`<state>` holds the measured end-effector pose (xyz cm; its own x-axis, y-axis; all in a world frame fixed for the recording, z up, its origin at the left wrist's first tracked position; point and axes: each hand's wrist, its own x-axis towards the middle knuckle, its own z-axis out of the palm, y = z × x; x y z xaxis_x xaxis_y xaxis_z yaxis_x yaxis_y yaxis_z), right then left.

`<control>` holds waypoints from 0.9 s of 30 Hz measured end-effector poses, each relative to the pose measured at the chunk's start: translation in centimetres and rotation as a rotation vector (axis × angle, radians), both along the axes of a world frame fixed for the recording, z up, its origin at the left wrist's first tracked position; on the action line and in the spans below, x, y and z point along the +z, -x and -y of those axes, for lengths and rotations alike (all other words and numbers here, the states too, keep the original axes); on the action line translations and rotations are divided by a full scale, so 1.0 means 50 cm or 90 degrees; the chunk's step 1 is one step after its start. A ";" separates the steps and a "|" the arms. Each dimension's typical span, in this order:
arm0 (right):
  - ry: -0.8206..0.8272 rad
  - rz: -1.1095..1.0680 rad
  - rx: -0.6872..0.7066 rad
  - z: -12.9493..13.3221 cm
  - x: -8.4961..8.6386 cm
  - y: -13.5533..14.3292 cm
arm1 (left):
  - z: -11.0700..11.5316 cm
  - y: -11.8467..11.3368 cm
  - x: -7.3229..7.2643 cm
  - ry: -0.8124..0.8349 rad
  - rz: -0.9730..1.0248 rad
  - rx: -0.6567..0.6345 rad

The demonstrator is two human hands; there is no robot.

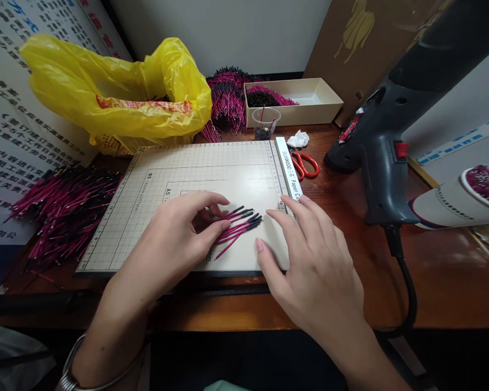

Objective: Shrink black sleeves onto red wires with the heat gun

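A small bunch of short magenta wires (pixel 232 232) with black ends lies fanned out on the gridded board of a paper cutter (pixel 212 168). My left hand (pixel 183 231) is curled over the wires' left ends, thumb and fingers around them, hiding that part. To the right, my right hand (pixel 309 255) hovers near the black tips with its fingers spread and nothing in them. A larger heap of the same wires (pixel 69 212) lies left of the board.
Behind the board stand a yellow plastic bag (pixel 118 108), a piled stack of wires (pixel 228 100), a cardboard tray (pixel 301 114) and a clear cup (pixel 265 124). Red-handled scissors (pixel 306 164), crumpled tissue (pixel 299 139), a heat gun (pixel 387 157) and a paper cup of wires (pixel 452 209) are on the right.
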<state>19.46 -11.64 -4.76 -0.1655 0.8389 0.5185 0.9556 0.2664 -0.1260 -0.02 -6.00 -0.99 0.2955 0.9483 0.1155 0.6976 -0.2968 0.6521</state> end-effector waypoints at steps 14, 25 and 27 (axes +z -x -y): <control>-0.004 -0.009 -0.012 -0.001 -0.002 0.000 | 0.017 -0.003 -0.007 -0.048 -0.007 -0.012; 0.000 -0.005 -0.016 -0.001 -0.003 0.001 | 0.011 -0.006 -0.008 -0.021 0.010 0.010; -0.005 -0.008 -0.015 -0.001 -0.003 0.002 | 0.011 -0.007 -0.005 -0.013 0.017 0.013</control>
